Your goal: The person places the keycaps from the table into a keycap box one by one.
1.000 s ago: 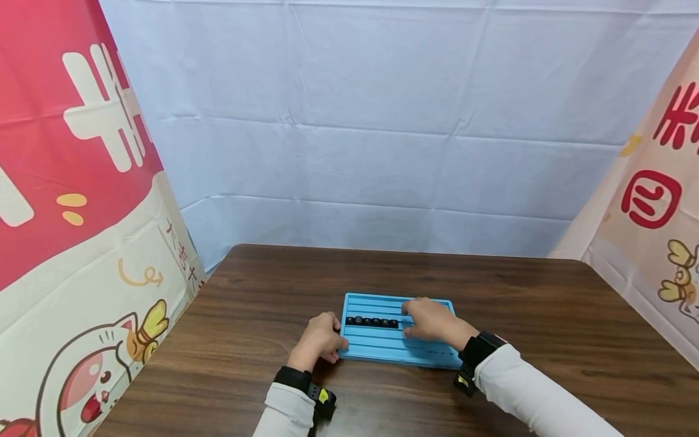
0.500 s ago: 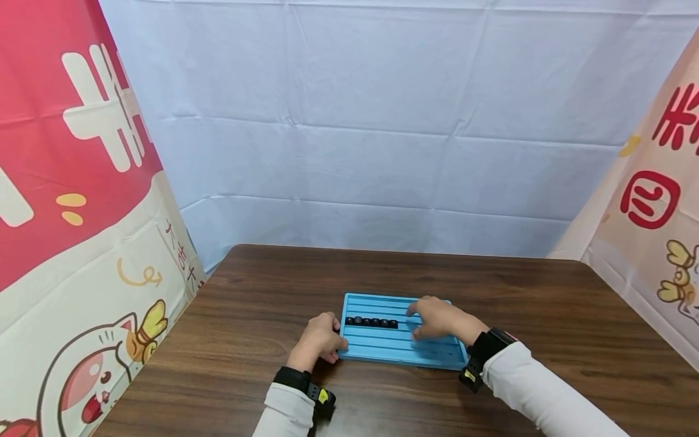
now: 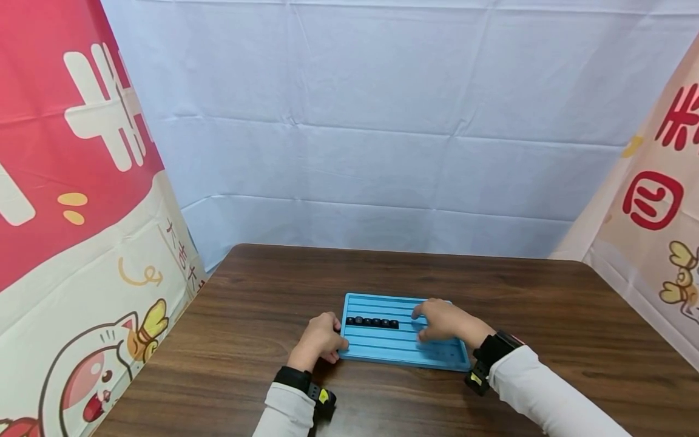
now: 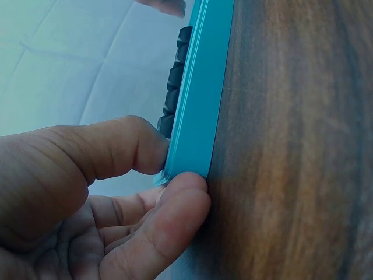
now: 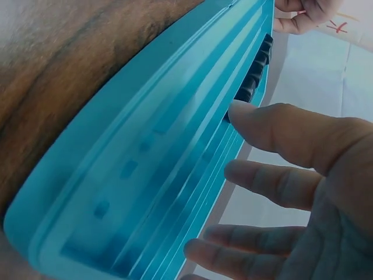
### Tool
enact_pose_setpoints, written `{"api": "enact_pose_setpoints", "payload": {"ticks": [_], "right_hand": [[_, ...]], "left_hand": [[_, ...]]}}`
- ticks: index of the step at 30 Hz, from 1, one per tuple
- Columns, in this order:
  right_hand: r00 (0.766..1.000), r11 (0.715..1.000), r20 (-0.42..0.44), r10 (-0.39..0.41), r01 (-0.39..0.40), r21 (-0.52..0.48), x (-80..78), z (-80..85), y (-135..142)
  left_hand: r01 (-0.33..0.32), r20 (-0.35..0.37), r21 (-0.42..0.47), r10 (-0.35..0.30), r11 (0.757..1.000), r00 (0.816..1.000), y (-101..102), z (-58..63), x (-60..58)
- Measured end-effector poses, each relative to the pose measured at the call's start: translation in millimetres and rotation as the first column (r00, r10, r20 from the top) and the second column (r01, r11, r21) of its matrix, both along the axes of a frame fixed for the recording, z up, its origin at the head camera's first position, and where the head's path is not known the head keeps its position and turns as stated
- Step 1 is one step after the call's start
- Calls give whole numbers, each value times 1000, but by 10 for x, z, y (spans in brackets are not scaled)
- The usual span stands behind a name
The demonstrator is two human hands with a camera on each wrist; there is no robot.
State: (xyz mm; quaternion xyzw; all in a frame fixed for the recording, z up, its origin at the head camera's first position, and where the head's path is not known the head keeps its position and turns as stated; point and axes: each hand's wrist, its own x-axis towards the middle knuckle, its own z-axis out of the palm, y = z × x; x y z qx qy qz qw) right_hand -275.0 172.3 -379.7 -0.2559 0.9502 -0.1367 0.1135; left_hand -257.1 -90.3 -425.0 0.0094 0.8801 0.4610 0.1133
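A light-blue ridged tray (image 3: 382, 347) lies on the wooden table. Several black keycaps (image 3: 372, 322) stand in a row in one of its grooves, starting from the left end. My left hand (image 3: 318, 340) holds the tray's left end; in the left wrist view the thumb (image 4: 140, 146) bends over the rim and a finger (image 4: 175, 221) presses the side wall. Over the right half of the tray is my right hand (image 3: 445, 320), its fingers spread and relaxed with nothing between them. In the right wrist view its thumb tip (image 5: 242, 116) hides part of the keycap row.
Brown wood-grain tabletop (image 3: 262, 291) surrounds the tray. A pale cloth (image 3: 371, 152) hangs behind the table, and printed cloths flank it at the left (image 3: 109, 243) and right (image 3: 644, 267). Each wrist wears a black strap with a small camera.
My right hand has moved a little to the right, away from the keycap row, uncovering more of the tray. The left hand, tray and keycaps look unmoved.
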Motion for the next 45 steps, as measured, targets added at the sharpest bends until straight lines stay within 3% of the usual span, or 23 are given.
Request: {"api": "enact_pose_setpoints", "payload": {"ticks": [8, 21, 33, 45], "right_hand": [[999, 998, 5, -32, 33, -58, 42, 32, 178], [998, 997, -10, -67, 66, -32, 80, 16, 526], [987, 987, 43, -154, 156, -33, 137, 89, 790], [979, 982, 87, -182, 185, -25, 195, 87, 1024]], "left_hand": [[1, 3, -11, -1, 1000, 1000, -1, -1, 0], [5, -2, -3, -5, 1000, 1000, 7, -3, -2], [3, -11, -11, -3, 1000, 1000, 9, -13, -13], [13, -23, 6, -13, 1000, 1000, 7, -41, -7]]}}
